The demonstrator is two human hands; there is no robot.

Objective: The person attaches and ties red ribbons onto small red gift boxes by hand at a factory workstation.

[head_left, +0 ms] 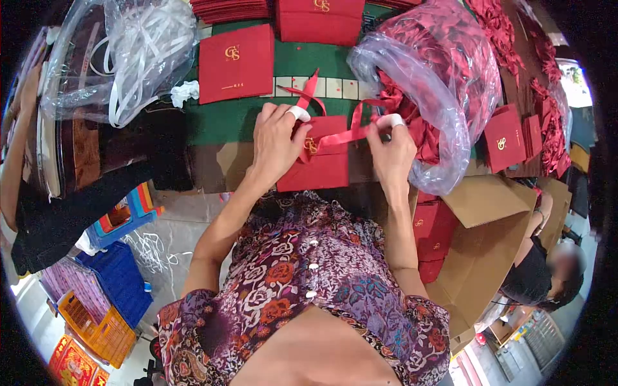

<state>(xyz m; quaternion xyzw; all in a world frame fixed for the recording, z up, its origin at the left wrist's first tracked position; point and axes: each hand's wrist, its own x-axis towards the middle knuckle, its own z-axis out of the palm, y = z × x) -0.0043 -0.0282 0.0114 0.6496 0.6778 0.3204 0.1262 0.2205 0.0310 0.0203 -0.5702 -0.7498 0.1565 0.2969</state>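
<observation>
A red gift bag or folded packet with a gold monogram lies at the near edge of the green-topped table. Across it runs a red ribbon, looped and loose at its ends. My left hand rests over the packet's left side, its thumb and index finger closed on the ribbon. White wrapping covers that index fingertip. To the right of the packet, my right hand pinches the ribbon between thumb and a white-wrapped finger. The exact grip under my left fingers is partly hidden.
A clear plastic bag of red ribbons stands right; a bag of white ribbons lies left. Another red packet and stacked packets are behind. An open cardboard box sits below right. Another person is at far right.
</observation>
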